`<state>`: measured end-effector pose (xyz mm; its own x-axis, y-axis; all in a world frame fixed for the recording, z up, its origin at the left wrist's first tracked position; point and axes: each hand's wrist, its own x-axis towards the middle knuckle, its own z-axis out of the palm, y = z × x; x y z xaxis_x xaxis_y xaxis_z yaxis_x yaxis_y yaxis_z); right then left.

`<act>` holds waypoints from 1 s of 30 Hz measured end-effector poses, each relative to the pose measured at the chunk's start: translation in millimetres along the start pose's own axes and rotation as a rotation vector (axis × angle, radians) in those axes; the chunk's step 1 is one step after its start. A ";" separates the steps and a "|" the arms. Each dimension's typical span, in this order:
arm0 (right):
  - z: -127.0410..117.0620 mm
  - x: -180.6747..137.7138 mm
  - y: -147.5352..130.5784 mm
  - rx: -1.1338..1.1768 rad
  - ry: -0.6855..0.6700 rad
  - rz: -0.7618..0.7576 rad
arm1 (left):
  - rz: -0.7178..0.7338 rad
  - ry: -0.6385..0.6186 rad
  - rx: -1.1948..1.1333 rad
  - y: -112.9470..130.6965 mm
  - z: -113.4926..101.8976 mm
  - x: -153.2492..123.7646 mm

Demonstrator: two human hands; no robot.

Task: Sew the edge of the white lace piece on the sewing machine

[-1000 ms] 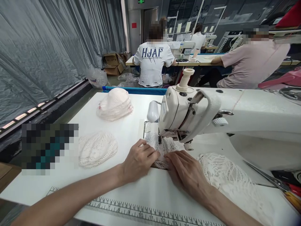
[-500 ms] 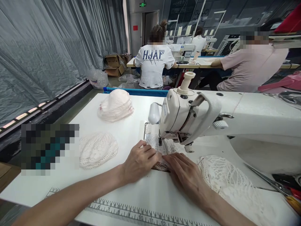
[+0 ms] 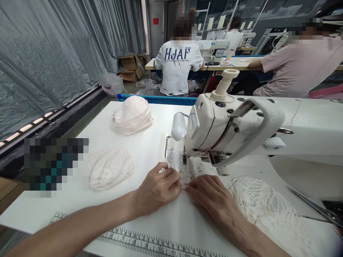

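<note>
Room: sewing workshop, white worktop (image 3: 80, 200).
Lace piece (image 3: 184, 167): lay under the sewing machine (image 3: 227, 125) foot.
Left hand (image 3: 158, 187): grip pressed flat on lace.
Right hand (image 3: 211, 198): grip likewise, apparently flat.

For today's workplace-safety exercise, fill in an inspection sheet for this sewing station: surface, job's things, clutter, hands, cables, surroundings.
Surface: white table with a printed ruler along the near edge.
Job's things: lace piece lying under the head of the sewing machine.
Clutter: lace pile at left, pink stack farther back, more lace at right, scissors at the right edge.
Hands: left hand and right hand both press flat on the lace piece.
Cables: nothing seen.
Surroundings: grey plastic curtain, cardboard boxes, other people seated at tables behind.
</note>
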<state>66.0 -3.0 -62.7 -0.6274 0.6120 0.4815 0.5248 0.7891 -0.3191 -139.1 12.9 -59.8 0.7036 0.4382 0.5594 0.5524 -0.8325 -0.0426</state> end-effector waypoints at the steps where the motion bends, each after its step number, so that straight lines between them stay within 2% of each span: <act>1: -0.5 0.1 0.7 0.006 -0.006 -0.015 | 0.017 -0.011 -0.011 0.2 -0.2 0.0; 5: -1.4 -0.6 3.6 -0.007 -0.030 -0.081 | 0.073 -0.030 -0.034 0.7 0.8 -2.7; 11: -1.3 -1.6 5.8 -0.026 -0.016 -0.138 | 0.068 -0.017 -0.019 2.7 2.8 -6.3; 20: -1.0 -0.8 5.1 -0.045 -0.013 -0.148 | 0.052 -0.049 -0.023 3.1 0.9 -6.0; 30: -2.3 0.8 1.6 -0.045 -0.063 -0.089 | -0.005 -0.163 -0.081 5.9 -2.7 -5.1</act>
<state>67.7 -1.3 -61.0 -0.7066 0.5431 0.4537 0.4903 0.8380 -0.2395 -140.6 4.8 -60.7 0.7679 0.4861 0.4172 0.5226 -0.8520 0.0308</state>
